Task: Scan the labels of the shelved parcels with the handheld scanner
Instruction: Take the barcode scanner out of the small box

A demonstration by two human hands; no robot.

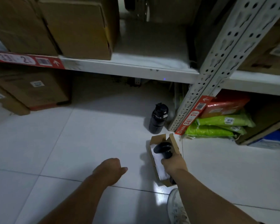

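Note:
My right hand [174, 164] grips a black handheld scanner [163, 148], its head pointing up and left over a small open cardboard box [174, 143] with white paper inside, lying on the floor. My left hand [112, 167] hovers above the tiles to the left, fingers curled shut, holding nothing. Brown cardboard parcels [78, 28] stand on the middle shelf at upper left. More parcels [32, 92] with white labels sit under that shelf at the left. Green and red bagged parcels [220, 122] are stacked low at the right.
A black bottle [158, 118] stands on the floor beside the perforated shelf upright [217, 62]. Red location tags mark the shelf edge [27, 59] and the upright's foot [192, 115]. My white shoe [176, 207] shows at the bottom. White floor tiles [87, 135] spread in front.

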